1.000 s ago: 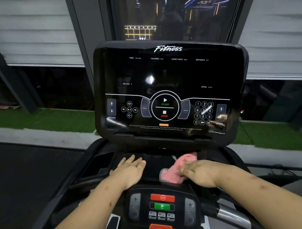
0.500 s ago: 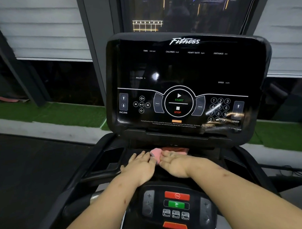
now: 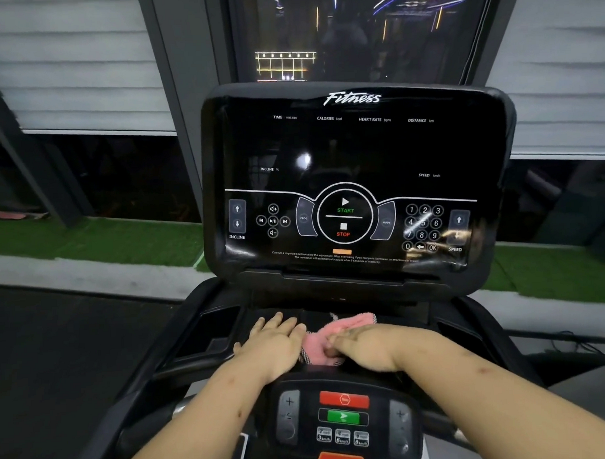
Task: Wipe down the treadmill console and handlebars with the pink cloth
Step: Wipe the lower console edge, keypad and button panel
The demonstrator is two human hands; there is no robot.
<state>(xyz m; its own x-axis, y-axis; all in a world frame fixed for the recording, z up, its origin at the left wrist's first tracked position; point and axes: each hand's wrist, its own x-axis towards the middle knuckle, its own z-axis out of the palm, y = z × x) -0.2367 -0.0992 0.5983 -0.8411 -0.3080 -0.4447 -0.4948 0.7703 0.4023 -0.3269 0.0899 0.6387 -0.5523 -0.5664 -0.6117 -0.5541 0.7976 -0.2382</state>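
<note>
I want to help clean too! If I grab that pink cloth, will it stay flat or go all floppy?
Probably floppy: the pink cloth is already bunched and wrinkled under the right hand. It looks fuzzy, like a towel, so it likely won't slip from your fingers. It also seems light, small enough for one hand.

Right hand (image 3: pixel 363 347) hides part of the pink cloth (image 3: pixel 318 342)

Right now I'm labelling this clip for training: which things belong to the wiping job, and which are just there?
Job:
pink cloth, under the right hand
left hand, flat beside it
console screen
lower button panel

Just there:
green turf
window blinds
</note>
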